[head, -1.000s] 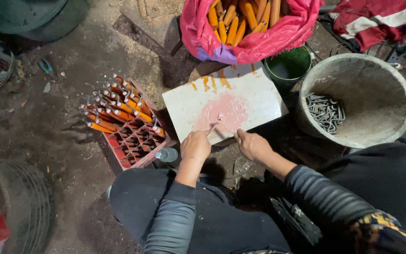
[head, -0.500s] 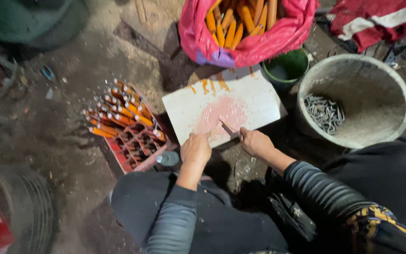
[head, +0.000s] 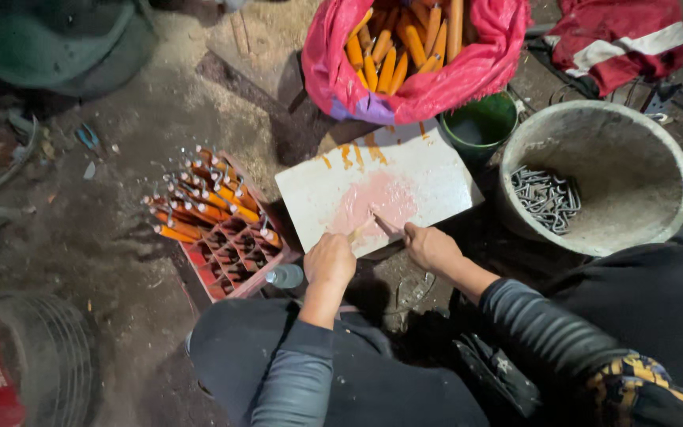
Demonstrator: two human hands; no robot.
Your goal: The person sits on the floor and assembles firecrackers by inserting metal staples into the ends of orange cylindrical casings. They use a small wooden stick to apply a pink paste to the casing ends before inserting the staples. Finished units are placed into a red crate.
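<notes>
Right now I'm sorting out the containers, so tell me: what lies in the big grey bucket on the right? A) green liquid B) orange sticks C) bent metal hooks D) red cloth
C: a heap of bent metal hooks lies at the bottom of the grey bucket; the orange sticks fill the pink bag.

Matt stained white board [head: 405, 178]

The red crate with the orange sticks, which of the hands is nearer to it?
Left. The left hand rests at the white board's near edge, just right of the red crate. The right hand sits farther right, toward the grey bucket.
</notes>
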